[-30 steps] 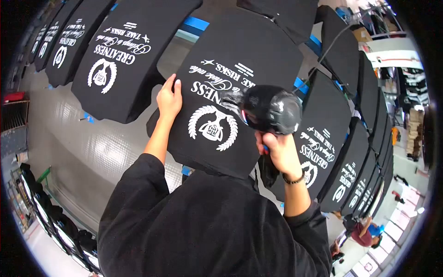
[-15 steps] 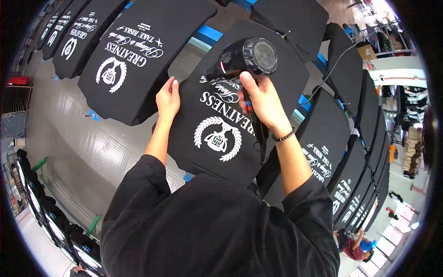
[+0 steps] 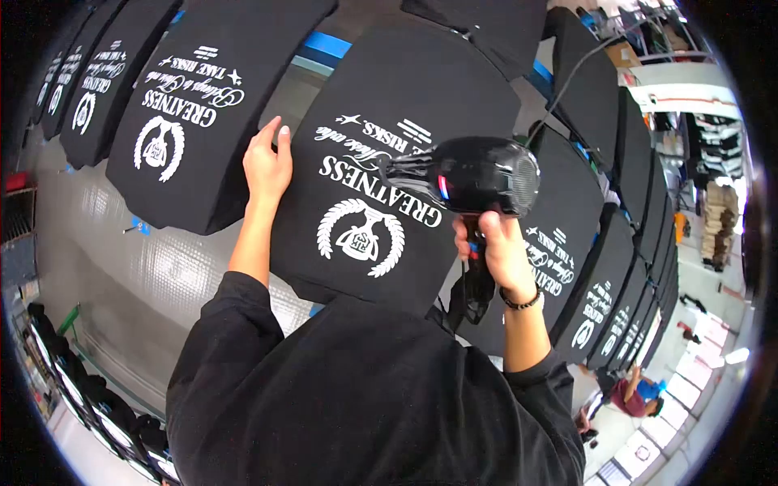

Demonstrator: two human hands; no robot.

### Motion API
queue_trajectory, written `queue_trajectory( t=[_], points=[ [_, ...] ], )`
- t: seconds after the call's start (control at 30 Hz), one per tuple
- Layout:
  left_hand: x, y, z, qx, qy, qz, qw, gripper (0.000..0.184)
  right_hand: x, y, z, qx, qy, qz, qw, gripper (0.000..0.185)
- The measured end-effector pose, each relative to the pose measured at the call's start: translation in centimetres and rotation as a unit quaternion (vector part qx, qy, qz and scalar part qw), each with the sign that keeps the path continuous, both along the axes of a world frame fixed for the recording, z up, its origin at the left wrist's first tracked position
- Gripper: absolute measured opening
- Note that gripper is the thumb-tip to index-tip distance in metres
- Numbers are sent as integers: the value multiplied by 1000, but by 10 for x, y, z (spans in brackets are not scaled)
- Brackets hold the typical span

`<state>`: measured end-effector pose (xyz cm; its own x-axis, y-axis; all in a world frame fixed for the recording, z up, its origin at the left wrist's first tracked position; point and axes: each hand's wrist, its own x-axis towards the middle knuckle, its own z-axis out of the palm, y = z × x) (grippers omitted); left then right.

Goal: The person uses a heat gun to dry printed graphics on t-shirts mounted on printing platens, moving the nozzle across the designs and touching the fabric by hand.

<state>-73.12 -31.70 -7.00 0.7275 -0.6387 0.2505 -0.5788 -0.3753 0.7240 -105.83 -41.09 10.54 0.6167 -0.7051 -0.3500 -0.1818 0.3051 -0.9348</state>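
A black hair dryer (image 3: pixel 478 176) is gripped by its handle in my right hand (image 3: pixel 501 253), its nozzle pointing left over the white lettering. Below it lies a black T-shirt (image 3: pixel 340 275), spread flat on a board, with a white print of a wreath, "GREATNESS" and smaller script. The dryer covers part of that print. My left hand (image 3: pixel 269 162) is at the shirt's left edge, fingers extended and holding nothing; whether it touches the cloth I cannot tell.
Another printed black shirt (image 3: pixel 194 121) lies to the left, with more in a row beyond. Several more boards with black shirts (image 3: pixel 559 267) line the right side. The dryer's grey cord (image 3: pixel 579 69) runs up and right. A person (image 3: pixel 636 394) is at the far lower right.
The hair dryer has moved right and down, and its nozzle now shows side-on, pointing left. More of the shirt's upper print is uncovered. My left hand still has its fingers extended.
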Motion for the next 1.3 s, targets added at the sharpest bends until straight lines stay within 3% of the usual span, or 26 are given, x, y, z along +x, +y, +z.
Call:
queue_trajectory(
  t=[0.1,0.17,0.23,0.33,0.4,0.47,0.5,0.67,0.73,0.8,0.9,0.97,1.03,1.13,1.23,1.3],
  points=[
    [-2,-2,-2,12,-3,-7,1000,40,-39,7,-2,-81,32,-9,996,54],
    [0,-1,-7,23,-3,-7,1000,40,-61,11,-3,-55,30,-58,996,59],
    [1,0,-13,35,-7,-4,999,40,-84,10,-7,9,-9,-105,994,57],
    [0,1,-17,43,8,-3,999,40,-94,15,-6,-102,77,-96,987,52],
    [-1,2,-18,51,13,-7,999,40,-103,14,-6,-7,-1,-151,988,43],
    [-3,3,-20,45,13,-4,999,40,-104,14,-5,-37,32,-156,987,43],
    [-3,3,-21,45,13,-6,999,40,-107,12,-8,-96,77,-118,985,47],
    [-2,5,-24,39,17,-6,999,40,-110,16,0,-25,23,-129,991,42],
    [-2,7,-25,39,15,-3,999,40,-110,17,0,-64,83,-111,988,41],
    [-2,7,-25,39,14,0,999,40,-117,15,-3,-128,163,-73,976,60],
    [-2,9,-24,46,19,2,999,40,-123,12,-1,-49,83,-94,991,59],
    [-4,9,-23,47,29,8,998,41,-112,14,0,-129,155,-55,978,59],
    [-4,9,-24,45,41,10,998,41,-107,9,-1,-118,165,-32,979,60],
    [-2,10,-29,45,47,10,998,41,-90,4,-2,-17,32,-71,997,57],
    [-1,11,-28,45,41,8,998,41,-64,-1,-2,-124,181,29,975,53],
    [0,11,-25,40,40,10,998,41,-48,-7,0,-81,81,23,993,53]
  ],
)
